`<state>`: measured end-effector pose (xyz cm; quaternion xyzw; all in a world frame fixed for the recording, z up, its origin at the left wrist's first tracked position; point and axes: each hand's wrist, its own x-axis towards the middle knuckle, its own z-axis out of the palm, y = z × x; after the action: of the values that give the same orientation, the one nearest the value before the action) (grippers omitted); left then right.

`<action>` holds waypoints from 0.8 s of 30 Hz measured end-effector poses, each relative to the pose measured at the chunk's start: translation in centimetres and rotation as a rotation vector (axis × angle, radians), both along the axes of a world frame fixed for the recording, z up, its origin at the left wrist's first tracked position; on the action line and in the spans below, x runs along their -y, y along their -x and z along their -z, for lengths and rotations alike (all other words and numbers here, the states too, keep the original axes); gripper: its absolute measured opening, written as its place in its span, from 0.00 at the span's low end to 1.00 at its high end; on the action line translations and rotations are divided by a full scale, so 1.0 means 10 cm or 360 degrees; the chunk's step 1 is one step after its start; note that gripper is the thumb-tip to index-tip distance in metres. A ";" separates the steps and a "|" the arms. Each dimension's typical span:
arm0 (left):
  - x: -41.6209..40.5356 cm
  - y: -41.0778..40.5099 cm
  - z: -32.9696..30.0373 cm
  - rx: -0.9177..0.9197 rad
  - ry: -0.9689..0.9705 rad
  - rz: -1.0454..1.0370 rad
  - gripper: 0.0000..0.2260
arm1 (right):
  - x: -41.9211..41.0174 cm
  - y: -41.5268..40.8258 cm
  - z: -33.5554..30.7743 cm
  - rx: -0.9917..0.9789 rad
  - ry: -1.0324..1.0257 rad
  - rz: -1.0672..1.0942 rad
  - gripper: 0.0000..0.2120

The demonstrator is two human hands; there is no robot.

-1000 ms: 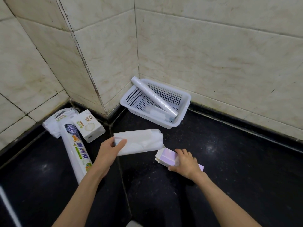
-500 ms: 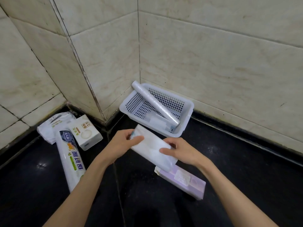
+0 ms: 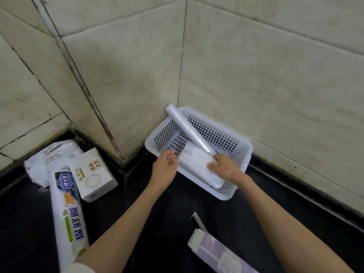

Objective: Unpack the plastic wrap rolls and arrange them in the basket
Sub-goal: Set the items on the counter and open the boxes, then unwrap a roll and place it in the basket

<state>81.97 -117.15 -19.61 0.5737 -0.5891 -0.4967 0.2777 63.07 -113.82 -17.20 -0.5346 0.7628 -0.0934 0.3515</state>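
Right hand (image 3: 226, 167): I keep it clamped on the white roll pack (image 3: 199, 164), lowering it flat so it fits.
Left hand (image 3: 165, 168): fingers loose at the pack's near end, steadying.
Basket (image 3: 244, 148): holds the pack and a bare roll (image 3: 187, 129) propped on the rim.

Basket (image 3: 234, 196), far right: white, perforated with a dotted grid. Roll (image 3: 187, 129) across it: translucent silvery-white. Pack (image 3: 199, 164) inside: plain white. Long packet (image 3: 67, 213), near left: white with navy, green and orange print. Carton (image 3: 220, 253), near right: pale lilac. Floor (image 3: 157, 223): black. Wall tiles (image 3: 256, 75): cream, marbled.
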 end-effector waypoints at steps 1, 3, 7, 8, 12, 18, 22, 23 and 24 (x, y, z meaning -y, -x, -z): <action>-0.01 0.01 0.05 0.0158 0.0178 0.0108 0.13 | 0.02 0.00 0.09 -0.0060 -0.0052 -0.0045 0.10; -0.04 0.00 0.12 0.0398 0.0505 0.0350 0.12 | 0.03 -0.03 0.21 -0.0160 -0.0177 -0.0121 0.16; -0.02 -0.15 0.14 0.0696 0.0710 0.0705 0.16 | -0.03 -0.08 0.27 -0.0254 -0.0152 -0.0108 0.23; -0.02 -0.18 0.13 0.0794 0.0737 0.0801 0.17 | -0.06 -0.08 0.25 -0.0275 -0.0118 -0.0096 0.24; -0.13 -0.24 0.00 0.0895 0.0544 0.1013 0.21 | -0.25 -0.15 0.07 -0.0376 0.0043 -0.0156 0.24; -0.54 -0.74 -0.20 0.0712 0.0443 0.0700 0.17 | -0.61 -0.59 -0.25 -0.0202 0.0295 -0.0431 0.22; -0.85 -1.43 -0.16 0.0875 0.0581 0.0261 0.15 | -0.79 -1.13 -0.25 -0.0041 0.0364 -0.0565 0.21; -0.91 -1.62 -0.11 0.0997 0.0570 0.0132 0.16 | -0.83 -1.27 -0.22 0.0004 0.0341 -0.0596 0.21; -0.97 -1.80 -0.07 0.1106 0.0501 0.0013 0.18 | -0.86 -1.42 -0.18 0.0046 0.0304 -0.0630 0.21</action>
<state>100.01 -107.44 -18.93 0.6558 -0.7195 -0.1771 0.1442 77.25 -105.18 -15.45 -0.7034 0.6256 -0.1020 0.3215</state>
